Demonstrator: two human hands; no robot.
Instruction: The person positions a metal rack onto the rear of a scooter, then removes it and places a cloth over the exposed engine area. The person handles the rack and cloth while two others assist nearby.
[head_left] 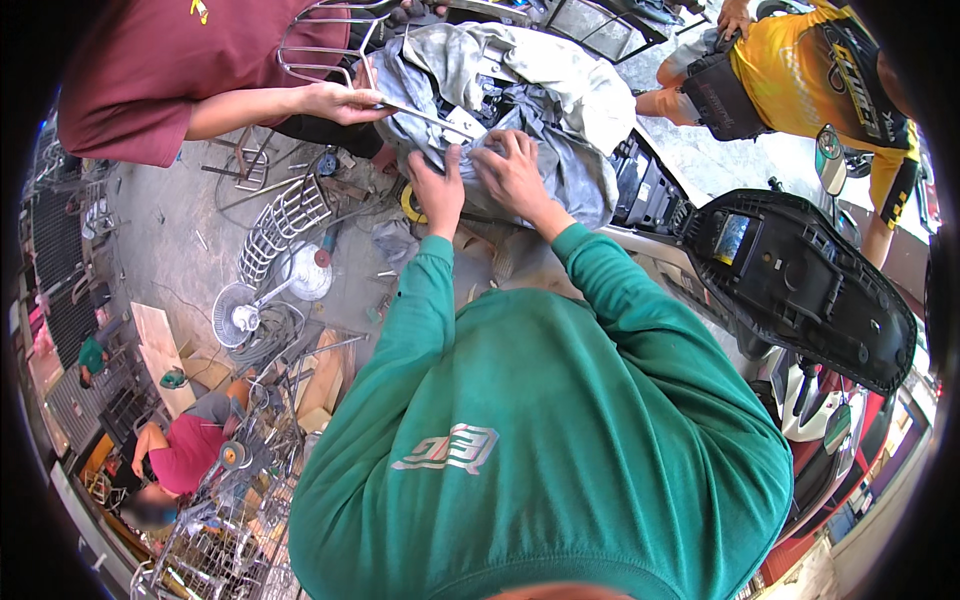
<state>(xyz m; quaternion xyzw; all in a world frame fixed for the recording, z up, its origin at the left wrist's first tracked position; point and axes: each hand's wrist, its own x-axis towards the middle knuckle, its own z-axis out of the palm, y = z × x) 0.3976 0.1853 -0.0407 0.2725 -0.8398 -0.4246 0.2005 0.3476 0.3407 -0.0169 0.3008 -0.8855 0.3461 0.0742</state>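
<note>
A grey cloth cover (pixel 575 165) drapes over the rear of a motorbike in front of me. My left hand (pixel 437 193) rests at its near edge, thumb and index finger apart, holding nothing that I can see. Just right of it, my right hand (pixel 520 182) has its fingers bent down onto the bunched cloth and seems to grip it. Beyond my fingertips lies the end of a flat metal bar (pixel 430 117). That bar belongs to a metal rack (pixel 318 45), which a co-worker's hand (pixel 345 103) in a maroon sleeve holds from the left.
The motorbike's seat (pixel 790 280) is flipped up at right, black underside showing. A person in yellow (pixel 785 75) stands beyond. On the floor at left are a fan (pixel 238 314), a curved metal rack (pixel 285 228), cables and wooden boards (pixel 160 350). Another person (pixel 195 455) crouches by metal frames.
</note>
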